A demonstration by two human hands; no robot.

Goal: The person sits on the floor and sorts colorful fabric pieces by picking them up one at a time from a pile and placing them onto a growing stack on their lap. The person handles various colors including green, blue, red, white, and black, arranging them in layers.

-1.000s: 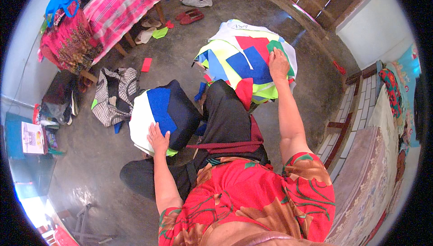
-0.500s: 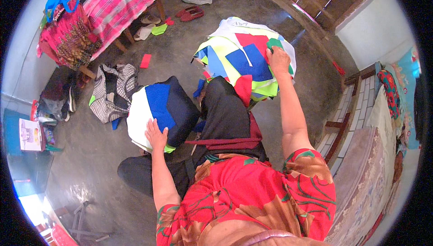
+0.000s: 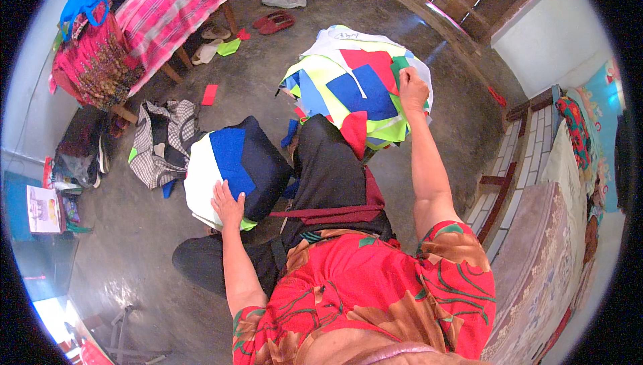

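A black-trousered knee (image 3: 323, 144) stands between the multicoloured fabric pile (image 3: 362, 90) and the white cloth (image 3: 203, 181); checked cloth (image 3: 151, 164) and red shoes (image 3: 273, 22) lie about on the grey floor (image 3: 134, 258) near a pink plaid cover (image 3: 191, 0). The left hand (image 3: 228, 205) rests on the white cloth, fingers apart. The right hand (image 3: 413, 89) pinches a green cloth piece (image 3: 398, 63) at the pile's right; a second ago it lay flatter beneath the fingertips.

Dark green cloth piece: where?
Head view, upper right of centre: the dark green cloth piece is over the multicoloured cloth pile, just right of a red piece, touching the right hand.
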